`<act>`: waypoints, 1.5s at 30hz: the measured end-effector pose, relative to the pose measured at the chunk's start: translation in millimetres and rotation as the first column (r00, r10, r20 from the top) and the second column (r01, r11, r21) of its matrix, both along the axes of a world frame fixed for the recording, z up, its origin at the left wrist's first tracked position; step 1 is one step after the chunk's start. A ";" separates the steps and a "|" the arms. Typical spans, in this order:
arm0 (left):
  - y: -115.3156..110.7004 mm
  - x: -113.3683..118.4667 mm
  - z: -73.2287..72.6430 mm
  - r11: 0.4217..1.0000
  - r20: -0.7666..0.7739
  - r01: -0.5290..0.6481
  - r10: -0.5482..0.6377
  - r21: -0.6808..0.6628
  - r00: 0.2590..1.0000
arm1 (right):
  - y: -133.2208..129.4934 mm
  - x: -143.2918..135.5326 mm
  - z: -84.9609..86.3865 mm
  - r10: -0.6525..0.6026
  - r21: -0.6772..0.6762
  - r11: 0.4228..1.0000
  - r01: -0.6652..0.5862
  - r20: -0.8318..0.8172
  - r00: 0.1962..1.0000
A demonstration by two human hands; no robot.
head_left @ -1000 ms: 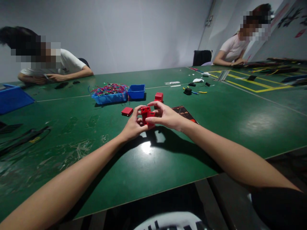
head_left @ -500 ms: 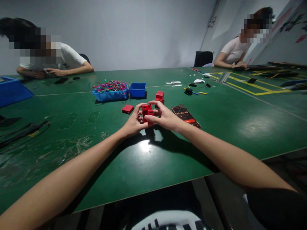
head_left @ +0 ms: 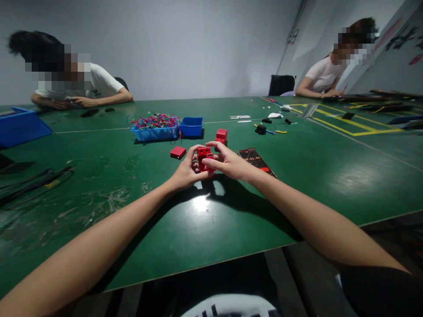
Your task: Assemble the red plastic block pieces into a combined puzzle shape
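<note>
A small red block-like part with round holes in its top [head_left: 204,151] is held upright between both hands, just above the green table [head_left: 172,233]. My left hand [head_left: 187,171] is closed around its left side, thumb along the lower edge. My right hand [head_left: 229,164] grips the other side, thumb across the front and index finger over the top. Fingers cover much of the part. To the left lies a flat red square piece [head_left: 177,152]. Just beyond my right hand stands another red piece with a stepped shape [head_left: 221,135].
A phone showing a timer [head_left: 256,161] lies right of my hands. Farther back are a blue tray of coloured wires [head_left: 155,134], a smaller blue bin [head_left: 192,126] and a black item beside pliers [head_left: 261,129]. Two people [head_left: 105,86] [head_left: 322,79] sit across the table.
The whole view has shifted slightly, so everything sits a little lower and to the right. Both hands keep hold of the red part in nearly the same pose. The phone's timer has advanced.
</note>
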State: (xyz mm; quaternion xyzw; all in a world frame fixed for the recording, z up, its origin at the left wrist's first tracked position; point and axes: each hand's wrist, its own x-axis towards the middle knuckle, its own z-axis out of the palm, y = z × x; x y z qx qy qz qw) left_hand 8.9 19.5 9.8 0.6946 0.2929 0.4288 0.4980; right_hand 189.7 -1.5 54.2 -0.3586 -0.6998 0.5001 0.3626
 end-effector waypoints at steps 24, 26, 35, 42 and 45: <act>28.1 -42.3 7.3 0.672 -0.552 -0.448 0.740 0.589 0.385 | -1.7 -13.8 -16.5 -0.094 -0.141 0.986 0.088 -0.037 0.995; 34.6 -46.9 2.9 0.821 -0.651 -0.378 0.571 0.429 0.501 | -1.5 -13.6 -18.3 -0.101 -0.024 0.995 0.101 -0.001 0.995; 16.2 -12.9 -9.6 0.998 -0.076 -0.059 0.058 -0.009 0.995 | 9.9 -11.3 -25.7 -0.196 0.270 0.950 0.160 0.112 0.974; -8.6 -0.3 2.7 0.953 -0.225 0.000 0.071 0.304 0.972 | 14.3 -9.0 -28.1 -0.170 0.164 0.974 0.157 0.066 0.983; -6.6 1.9 1.9 0.921 -0.195 -0.101 0.185 0.375 0.963 | 14.3 -9.3 -30.4 -0.191 0.207 0.965 0.160 0.143 0.971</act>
